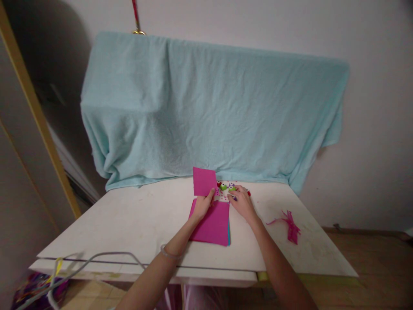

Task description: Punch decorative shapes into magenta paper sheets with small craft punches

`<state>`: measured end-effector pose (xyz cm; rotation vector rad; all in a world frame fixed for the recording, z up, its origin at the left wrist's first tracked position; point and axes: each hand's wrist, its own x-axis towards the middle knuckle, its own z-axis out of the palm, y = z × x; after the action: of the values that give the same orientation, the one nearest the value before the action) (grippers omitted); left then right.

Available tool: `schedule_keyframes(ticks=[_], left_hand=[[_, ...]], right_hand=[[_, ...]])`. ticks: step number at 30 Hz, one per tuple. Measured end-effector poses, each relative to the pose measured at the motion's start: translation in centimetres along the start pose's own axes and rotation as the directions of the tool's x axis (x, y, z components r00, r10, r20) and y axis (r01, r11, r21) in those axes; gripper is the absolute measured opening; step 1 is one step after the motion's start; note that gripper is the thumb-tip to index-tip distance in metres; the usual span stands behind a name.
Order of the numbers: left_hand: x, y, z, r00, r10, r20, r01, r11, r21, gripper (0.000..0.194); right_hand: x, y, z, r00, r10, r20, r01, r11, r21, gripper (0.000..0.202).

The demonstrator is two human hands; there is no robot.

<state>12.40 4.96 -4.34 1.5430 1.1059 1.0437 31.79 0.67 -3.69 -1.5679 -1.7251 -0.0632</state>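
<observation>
My left hand (pixel 204 205) is closed on a magenta sheet (pixel 204 181), holding it up by its lower right part with the thumb on top. Under that hand lies a stack of coloured sheets (pixel 211 224), magenta on top, with blue-green edges showing at its right side. My right hand (pixel 241 200) reaches among small coloured pieces with eye-like dots, its fingers bent around a small purple piece (pixel 234 198); the grip is too small to make out fully. Green pieces (pixel 223 187) and a red piece (pixel 219 183) sit between the hands, with tiny pink bits around them.
Magenta paper scraps (pixel 292 228) lie on the right of the white table (pixel 129 219). A light blue cloth (pixel 226 112) hangs behind the table. A grey cable (pixel 109 254) crosses the front left edge.
</observation>
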Motion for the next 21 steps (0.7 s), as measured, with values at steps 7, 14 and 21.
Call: schedule_keyframes(ticks=[7,14,21], left_hand=[[0.0,0.0,0.0,1.0,0.008,0.018,-0.008,1.0,-0.002,0.054],[-0.3,0.6,-0.1,0.999,-0.002,0.037,0.003,1.0,-0.019,0.054],[-0.4,0.9,-0.2,0.999,0.011,0.041,-0.011,1.0,0.004,0.055]], right_hand=[[0.9,-0.1,-0.4,0.953,0.301,0.026,-0.247,0.729,0.638,0.022],[2.0,0.6,-2.3,0.768,0.539,0.345,-0.283,-0.198,0.938,0.012],[2.0,0.7,-2.1,0.743,0.522,0.418,-0.255,-0.358,0.898,0.011]])
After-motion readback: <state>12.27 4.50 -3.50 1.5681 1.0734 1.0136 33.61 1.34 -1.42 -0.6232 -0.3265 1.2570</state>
